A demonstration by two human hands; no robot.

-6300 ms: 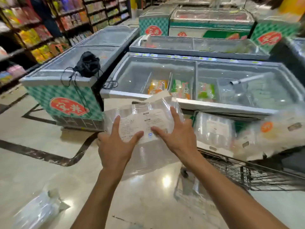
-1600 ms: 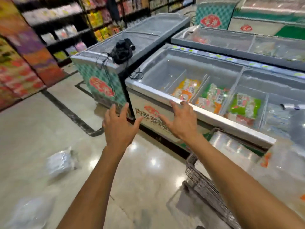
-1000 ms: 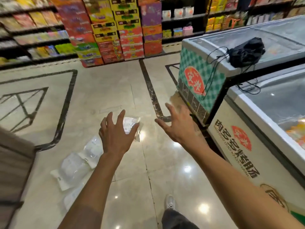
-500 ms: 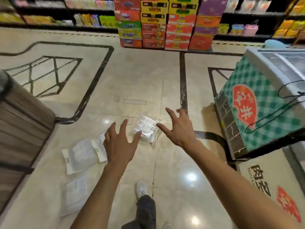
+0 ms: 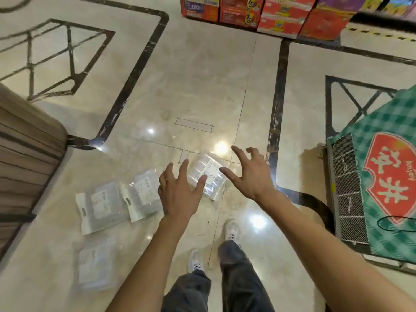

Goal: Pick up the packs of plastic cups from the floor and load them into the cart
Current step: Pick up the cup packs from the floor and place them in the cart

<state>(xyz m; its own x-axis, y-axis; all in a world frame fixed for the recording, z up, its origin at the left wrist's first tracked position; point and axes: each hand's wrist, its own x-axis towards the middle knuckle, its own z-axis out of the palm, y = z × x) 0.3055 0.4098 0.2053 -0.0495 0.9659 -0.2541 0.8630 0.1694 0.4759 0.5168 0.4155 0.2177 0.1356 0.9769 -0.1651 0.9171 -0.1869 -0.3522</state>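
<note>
Both arms reach forward and down over a glossy tiled floor. Left hand [image 5: 180, 194] has its fingers spread and loose and holds nothing. Right hand [image 5: 249, 174] has its fingers spread with the tips slightly hooked, and it also holds nothing. Neither hand appears to touch a pack; both seem to be above the floor, though the height cannot be judged.

Four packs of plastic cups are visible, all lying flat on the floor:
- The nearest pack [image 5: 208, 174] shows in the gap between the two hands. Its label faces up, and the left fingertips [image 5: 203, 178] partly cover its near edge.
- The second pack [image 5: 144, 194] lies just left of the left hand, with its right edge hidden behind the hand.
- The third pack [image 5: 101, 206] lies further left and touches or slightly overlaps the second.
- The fourth pack [image 5: 95, 264] lies left of the left forearm, nearer the person, and is blurred.

The person's two shoes [image 5: 230, 230] stand below the hands. A green chequered freezer cabinet [image 5: 391, 188] is well to the right of the right arm. A brown ribbed fixture [image 5: 24, 158] stands far to the left. Stacked cartons [image 5: 279, 16] are far ahead of the hands.

The cart is not in view, so how much has been loaded cannot be told. At least four packs remain on the floor. The current step is likely a two-handed reach for the nearest pack, with no grasp made yet. After it, the three packs to the left would remain, each needing to be carried to the cart.
</note>
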